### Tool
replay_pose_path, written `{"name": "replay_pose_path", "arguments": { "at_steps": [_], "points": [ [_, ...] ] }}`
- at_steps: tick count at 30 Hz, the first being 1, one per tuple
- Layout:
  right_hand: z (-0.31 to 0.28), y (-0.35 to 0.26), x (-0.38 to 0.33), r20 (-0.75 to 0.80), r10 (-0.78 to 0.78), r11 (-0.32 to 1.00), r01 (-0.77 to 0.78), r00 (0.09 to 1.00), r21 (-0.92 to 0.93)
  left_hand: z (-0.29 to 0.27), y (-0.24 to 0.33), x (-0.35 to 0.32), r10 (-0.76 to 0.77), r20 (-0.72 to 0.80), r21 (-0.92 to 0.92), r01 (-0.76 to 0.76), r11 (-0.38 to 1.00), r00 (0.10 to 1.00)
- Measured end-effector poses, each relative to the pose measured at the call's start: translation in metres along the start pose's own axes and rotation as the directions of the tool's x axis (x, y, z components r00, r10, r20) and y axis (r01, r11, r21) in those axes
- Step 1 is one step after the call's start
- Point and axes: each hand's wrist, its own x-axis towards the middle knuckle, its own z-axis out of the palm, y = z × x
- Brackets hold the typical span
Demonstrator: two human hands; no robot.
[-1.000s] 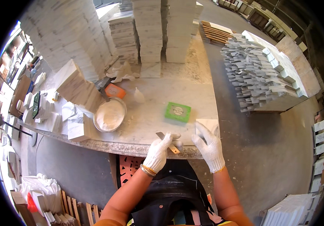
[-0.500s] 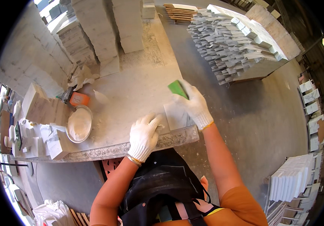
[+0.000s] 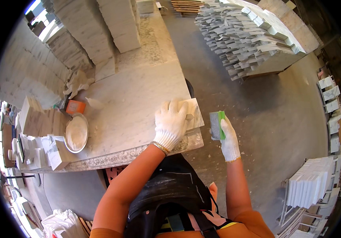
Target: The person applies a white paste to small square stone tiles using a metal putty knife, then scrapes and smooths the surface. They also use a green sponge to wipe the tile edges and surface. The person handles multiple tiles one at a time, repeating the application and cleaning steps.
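Left hand (image 3: 171,119) half-curls over white marble tile (image 3: 196,114); right hand (image 3: 229,139) clasps green-grey rectangular block (image 3: 217,125). Seemingly bracing; next calls for block against tile.

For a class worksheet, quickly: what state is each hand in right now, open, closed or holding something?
Left hand: at the tile; whether it grips cannot be told.
Right hand: closed, holding the block.

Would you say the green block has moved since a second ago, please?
Yes, rightward: the green block went from the table to past its right edge, in the right hand.
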Motion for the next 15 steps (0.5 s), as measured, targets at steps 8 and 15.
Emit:
{"name": "replay_pose_path", "arguments": {
  "at_steps": [8, 15],
  "points": [
    [0.033, -0.03, 0.009, 0.093, -0.104, 0.989, 0.113, 0.99, -0.095, -0.002, -0.001, 0.005, 0.015, -0.012, -0.059, -0.016, 0.998, 1.0],
    [0.048, -0.007, 0.05, 0.083, -0.094, 0.992, 0.1, 0.992, -0.071, 0.002, 0.0, 0.007, 0.034, 0.007, -0.035, -0.034, 0.999, 0.999]
  ]
}}
